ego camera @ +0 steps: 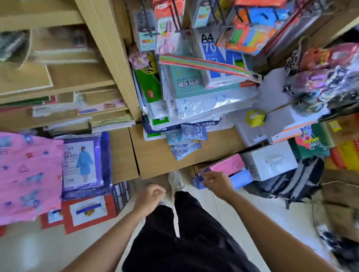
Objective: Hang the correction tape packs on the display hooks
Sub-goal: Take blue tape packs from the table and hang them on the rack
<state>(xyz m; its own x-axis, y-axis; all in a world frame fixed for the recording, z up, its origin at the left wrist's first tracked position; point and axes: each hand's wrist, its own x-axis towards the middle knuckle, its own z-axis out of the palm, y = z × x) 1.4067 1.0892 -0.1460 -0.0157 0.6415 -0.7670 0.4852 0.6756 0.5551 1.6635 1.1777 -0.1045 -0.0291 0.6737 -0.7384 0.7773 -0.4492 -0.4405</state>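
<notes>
The fingers [156, 192] of the left hand [149, 197] were curled into a loose fist with nothing in them, hanging over the floor [55, 246] in front of the black trousers [180, 239]. The right hand [217, 182] reached down and forward, its fingers pinched on what looked like a small blue pack [203, 173] at the edge of an open box [218, 173] below the surface [165, 157]; blur made it hard to tell how firm the hold was. A pink box [228, 163] lay just beside that hand.

On the wooden surface above, several light blue correction tape packs [186, 139] lay in a loose overlapping pile, touching a stack of plastic-wrapped paper goods [193, 106]. Higher up, display hooks [174, 9] carried hanging stationery. A white box [269, 160] and a grey backpack [291, 177] sat to the right, near the floor. To the left lay a pink patterned sheet [22, 173] and a packaged blue raincoat [82, 159], under shelves [47, 84] of brown envelopes. One pale shoe [175, 177] showed between the hands.
</notes>
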